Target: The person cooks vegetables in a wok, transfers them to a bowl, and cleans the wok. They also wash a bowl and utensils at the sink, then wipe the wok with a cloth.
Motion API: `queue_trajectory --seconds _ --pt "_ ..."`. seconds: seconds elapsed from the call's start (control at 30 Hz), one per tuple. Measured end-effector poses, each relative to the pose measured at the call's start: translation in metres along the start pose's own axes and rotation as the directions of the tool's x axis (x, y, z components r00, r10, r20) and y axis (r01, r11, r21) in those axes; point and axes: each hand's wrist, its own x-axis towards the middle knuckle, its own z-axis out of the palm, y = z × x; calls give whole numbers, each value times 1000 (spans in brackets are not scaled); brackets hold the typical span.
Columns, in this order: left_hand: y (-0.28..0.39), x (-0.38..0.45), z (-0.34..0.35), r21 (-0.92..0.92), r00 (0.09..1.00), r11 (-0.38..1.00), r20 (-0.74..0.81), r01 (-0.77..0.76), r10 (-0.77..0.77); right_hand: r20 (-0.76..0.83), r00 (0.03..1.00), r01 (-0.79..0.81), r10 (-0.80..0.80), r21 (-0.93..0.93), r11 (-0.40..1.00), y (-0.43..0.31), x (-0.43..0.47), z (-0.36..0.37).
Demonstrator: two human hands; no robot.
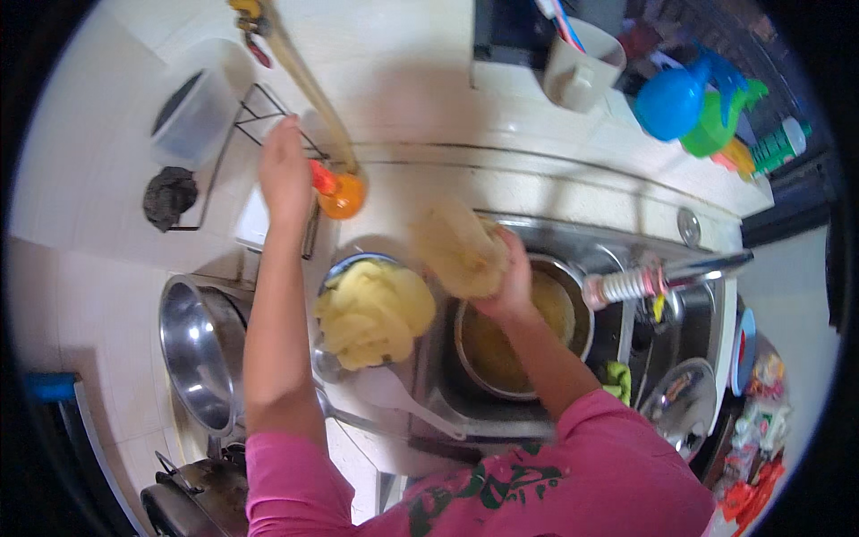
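Observation:
My left hand [287, 168] is raised beside a black wire rack [262, 121] on the wall, close to an orange round object [343, 196] with a red part. Its fingers are mostly hidden, so I cannot tell whether it grips anything. In my right hand [510, 282] is a tan, soft-looking bundle [456, 252], blurred by motion. It is above the left rim of a metal pot [463, 342] holding yellowish-brown liquid [493, 356]. Left of the pot, a blue-rimmed bowl [366, 256] is heaped with pale yellow, folded food [376, 312]. A white plastic paddle [396, 396] lies just below it.
The pot stands in a steel double sink [483, 426] with a faucet [671, 275] at right. A metal basin [201, 352] leans at left, above a dark pan [201, 497]. A mug [582, 74] and blue spray bottle [671, 101] stand on the back ledge. A lid [681, 403] rests at right.

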Motion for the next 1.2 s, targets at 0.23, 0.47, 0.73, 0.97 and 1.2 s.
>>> queue_trajectory --seconds 0.23,0.47,0.73,0.97,1.2 --pt "86 -269 14 -450 756 671 599 589 -262 -532 777 241 -336 -241 940 -27 -67 -157" --pt "12 -362 61 -101 -91 -253 755 962 -650 -521 813 -120 -260 -588 800 74 -39 -149" --pt "9 -382 64 -292 6 -306 733 906 -680 -346 829 -123 439 -880 -459 -6 -144 -166" --pt "39 -398 54 -245 -128 -430 729 869 -673 -313 943 -286 -115 -937 200 57 -58 -128" --pt "45 -417 58 -338 -84 -411 678 847 -731 -479 614 300 -627 -593 747 38 17 -167"
